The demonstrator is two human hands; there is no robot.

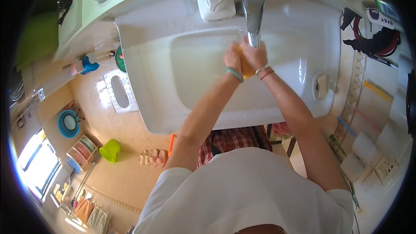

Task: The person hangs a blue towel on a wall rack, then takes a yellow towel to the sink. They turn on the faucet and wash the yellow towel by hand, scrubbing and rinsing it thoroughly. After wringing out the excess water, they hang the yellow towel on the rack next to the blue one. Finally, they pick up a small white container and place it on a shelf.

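Over the white sink basin (190,69), my two hands meet right under the chrome faucet (253,11), with splashing water around them. My left hand (232,56), with a green bangle at its wrist, is closed against a yellow-orange thing (247,70). My right hand (255,55), wearing a pale bracelet and a red cord, closes on it from the other side. The thing is mostly hidden between the hands, so its kind cannot be made out.
A white lidded dispenser or box (216,4) stands left of the faucet. On the right rim sits a white soap dish (320,87). A squat toilet (120,92), lime-green bucket (110,150), blue basin (69,124) and pink slippers (158,158) are on the floor at left.
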